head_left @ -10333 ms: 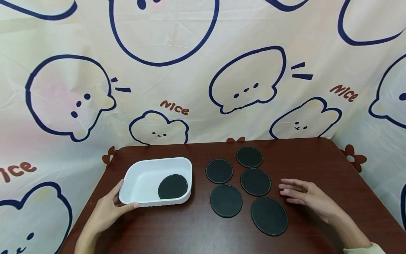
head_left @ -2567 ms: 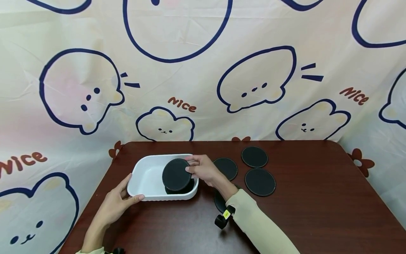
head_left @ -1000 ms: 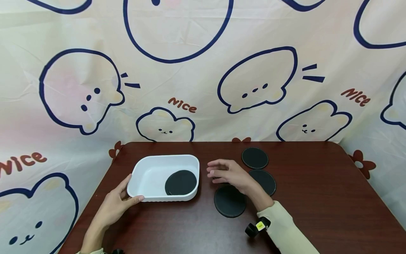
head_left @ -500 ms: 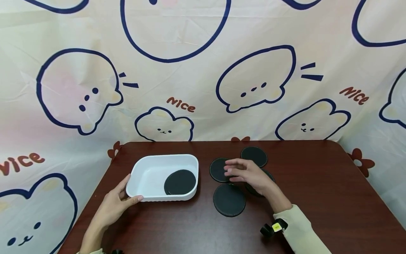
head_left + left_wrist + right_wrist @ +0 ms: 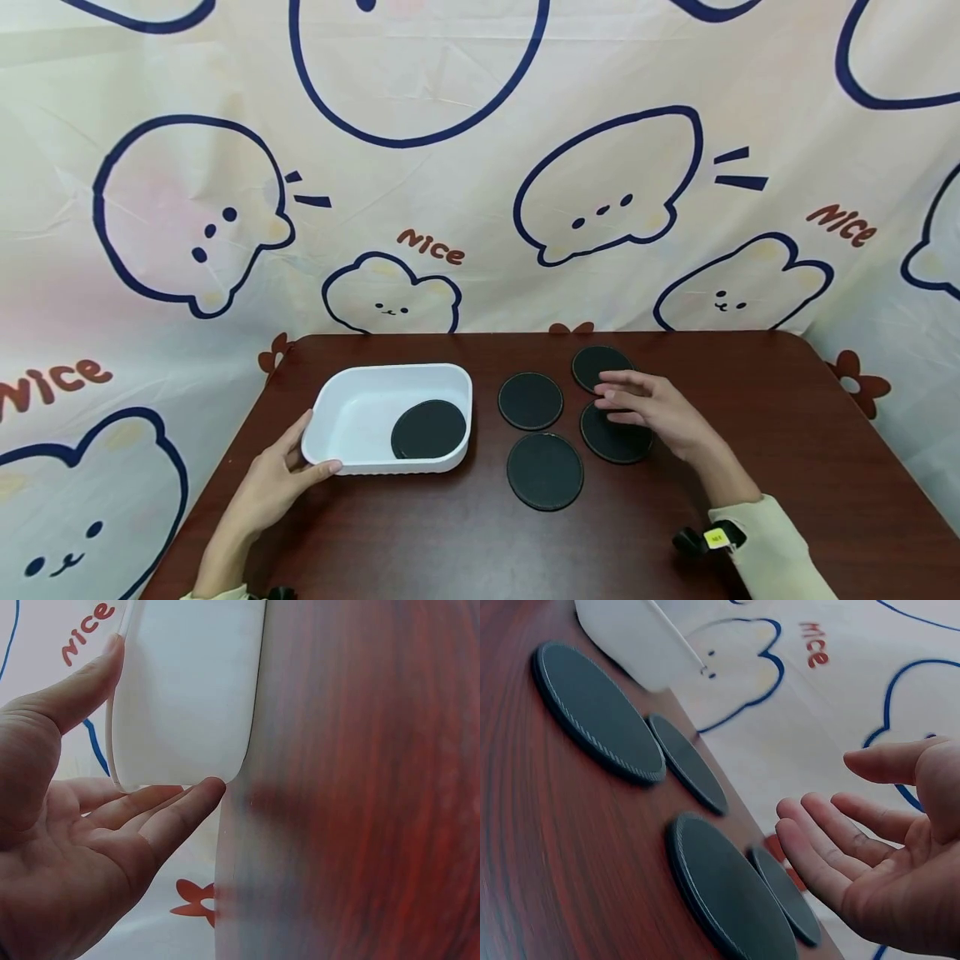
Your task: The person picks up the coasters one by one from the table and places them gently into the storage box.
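Observation:
A white plastic tub (image 5: 345, 417) stands at the left of the table, a round black coaster (image 5: 428, 430) in its right part; a thin edge hints at another beneath. My left hand (image 5: 273, 483) grips the tub's left end, thumb along the near side and fingers round the end wall (image 5: 187, 697). Over the coasters at right, my right hand (image 5: 660, 412) hovers with nothing in it, its fingers loosely extended (image 5: 870, 847). Below its fingertips lies one coaster (image 5: 617, 437), partly covered, with a second coaster (image 5: 597, 367) behind it.
Two more black coasters, a back one (image 5: 530, 401) and a front one (image 5: 545, 472), lie between the tub and my right hand. The dark brown table (image 5: 450, 542) ends at the back against a cartoon-print cloth (image 5: 480, 192). A black strap device (image 5: 708, 539) sits on my right wrist.
Earlier my right hand held a coaster over the tub and let it go inside. Since then it has moved right, over the table's coasters. My left hand stays on the tub.

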Demonstrator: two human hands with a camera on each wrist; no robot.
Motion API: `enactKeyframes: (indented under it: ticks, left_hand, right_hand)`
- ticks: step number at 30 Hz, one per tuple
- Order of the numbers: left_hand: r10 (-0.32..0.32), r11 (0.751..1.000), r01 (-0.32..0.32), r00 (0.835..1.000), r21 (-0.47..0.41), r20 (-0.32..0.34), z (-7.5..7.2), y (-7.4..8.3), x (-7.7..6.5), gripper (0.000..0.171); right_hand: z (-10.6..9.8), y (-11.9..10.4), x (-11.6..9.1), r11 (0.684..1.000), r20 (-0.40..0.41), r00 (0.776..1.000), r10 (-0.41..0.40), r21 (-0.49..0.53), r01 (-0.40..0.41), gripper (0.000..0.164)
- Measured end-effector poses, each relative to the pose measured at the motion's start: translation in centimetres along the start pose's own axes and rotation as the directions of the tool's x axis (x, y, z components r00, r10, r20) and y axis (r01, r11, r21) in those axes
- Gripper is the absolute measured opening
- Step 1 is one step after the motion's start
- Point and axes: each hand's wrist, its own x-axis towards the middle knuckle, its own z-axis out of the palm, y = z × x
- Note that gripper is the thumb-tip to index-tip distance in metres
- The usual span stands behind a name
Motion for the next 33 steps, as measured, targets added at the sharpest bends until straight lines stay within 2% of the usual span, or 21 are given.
enactKeyframes:
  ticks: [9, 15, 21, 28, 33]
  left_hand:
    - [-0.005, 1.000, 0.005, 1.000, -0.007, 0.000, 0.0, 0.1, 0.0, 0.113]
    - [-0.017, 1.000, 0.017, 1.000, -0.005, 0.003, -0.1, 0.2, 0.0, 0.114]
    - [-0.046, 0.999, 0.046, 0.999, -0.005, 0.012, 0.0, 0.1, -0.1, 0.114]
    - [-0.052, 0.999, 0.052, 0.999, 0.002, 0.008, 0.1, 0.1, 0.1, 0.115]
    - [-0.043, 0.999, 0.043, 0.999, 0.007, 0.004, 0.0, 0.0, 0.1, 0.114]
  right_hand:
    - [-3.0, 1.1, -1.5, 1.000, -0.041, 0.999, 0.012, -0.029, -0.013, 0.069]
    - [-4.2, 1.4, -1.8, 0.989, -0.102, 0.994, 0.023, -0.141, -0.037, 0.068]
    - [-4.0, 1.9, -1.6, 0.960, -0.112, 0.993, 0.026, -0.275, -0.056, 0.067]
    - [-3.3, 2.3, -1.2, 0.934, -0.095, 0.995, -0.006, -0.355, -0.029, 0.069]
    - [-2.8, 2.7, -0.9, 0.893, -0.081, 0.996, -0.036, -0.450, -0.005, 0.071]
